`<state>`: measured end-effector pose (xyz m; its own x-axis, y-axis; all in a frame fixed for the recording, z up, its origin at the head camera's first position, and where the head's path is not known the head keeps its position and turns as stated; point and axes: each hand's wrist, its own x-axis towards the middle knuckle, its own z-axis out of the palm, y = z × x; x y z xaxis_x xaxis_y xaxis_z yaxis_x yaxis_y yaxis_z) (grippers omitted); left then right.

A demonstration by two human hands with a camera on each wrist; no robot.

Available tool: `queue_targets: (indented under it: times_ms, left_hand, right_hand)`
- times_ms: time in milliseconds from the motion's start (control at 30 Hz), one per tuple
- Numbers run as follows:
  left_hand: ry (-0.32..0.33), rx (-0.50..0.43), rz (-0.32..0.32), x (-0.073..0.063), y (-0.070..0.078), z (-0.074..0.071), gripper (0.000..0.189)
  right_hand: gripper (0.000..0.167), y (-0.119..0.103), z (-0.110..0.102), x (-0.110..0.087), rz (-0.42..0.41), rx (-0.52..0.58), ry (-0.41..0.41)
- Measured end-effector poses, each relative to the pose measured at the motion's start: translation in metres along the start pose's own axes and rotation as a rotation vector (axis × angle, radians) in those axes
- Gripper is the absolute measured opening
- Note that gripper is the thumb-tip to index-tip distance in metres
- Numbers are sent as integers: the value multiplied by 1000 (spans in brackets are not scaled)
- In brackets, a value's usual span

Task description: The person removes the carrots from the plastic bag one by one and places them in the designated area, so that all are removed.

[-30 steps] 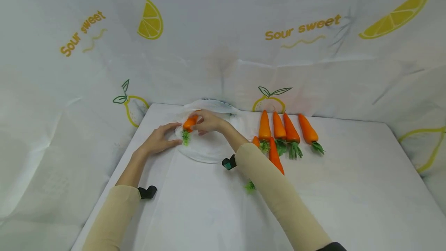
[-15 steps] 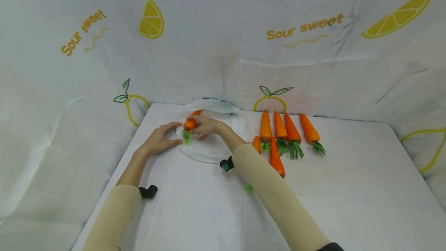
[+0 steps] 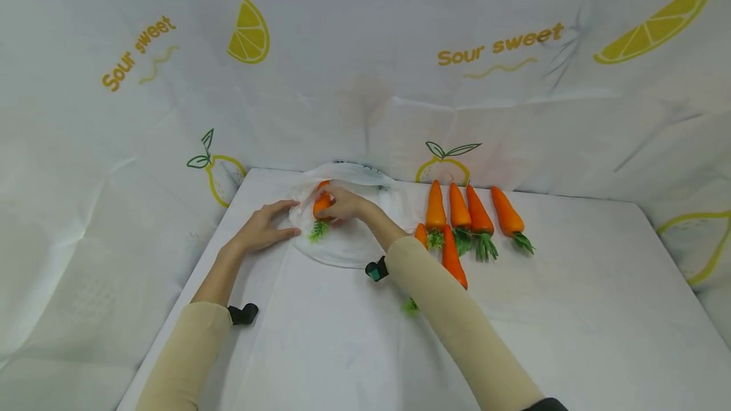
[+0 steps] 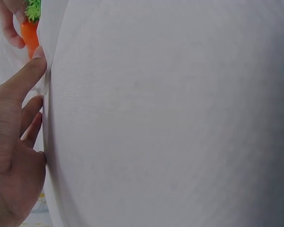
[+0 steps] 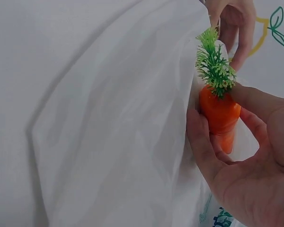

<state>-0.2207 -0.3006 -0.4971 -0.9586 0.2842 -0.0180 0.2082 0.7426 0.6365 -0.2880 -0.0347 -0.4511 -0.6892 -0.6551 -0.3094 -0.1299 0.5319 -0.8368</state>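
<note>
A thin white plastic bag [image 3: 345,249] lies spread at the back left of the table. Over it, my right hand [image 3: 346,203] grips an orange carrot [image 3: 321,207] with a frilly green top. In the right wrist view, the thumb and fingers close round the thick end of the carrot [image 5: 220,111], just below its leaves, and the narrow end is partly hidden. My left hand [image 3: 258,228] rests at the bag's left edge, thumb and fingers spread apart. Its thumb tip touches the white film in the left wrist view.
Several more carrots [image 3: 435,208] lie right of the bag, one apart at the far right [image 3: 506,211]. A carrot nearer me [image 3: 453,259] is partly hidden by my right sleeve [image 3: 457,322]. A white sheet with lemon prints [image 3: 365,81] hangs behind the table.
The carrot in my right hand has shifted a little right, its leafy end swinging from pointing straight down to slightly left. My left hand has stayed in place.
</note>
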Motion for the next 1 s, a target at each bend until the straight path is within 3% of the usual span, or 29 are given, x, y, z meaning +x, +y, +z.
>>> queue_targets:
  times_ms: [133, 533, 800, 1000]
  left_hand:
    - [-2, 2, -5, -1, 1, 0, 72]
    - [0, 2, -3, 0, 0, 1, 72]
    - [1, 0, -1, 1, 1, 2, 73]
    - [3, 13, 0, 0, 0, 2, 74]
  right_hand:
    - [52, 1, 2, 0, -8, -70, -4]
    - [38, 5, -3, -8, -44, -178, 65]
    - [40, 9, -14, -15, -84, -66, 61]
    - [44, 3, -22, -28, -64, 16, -38]
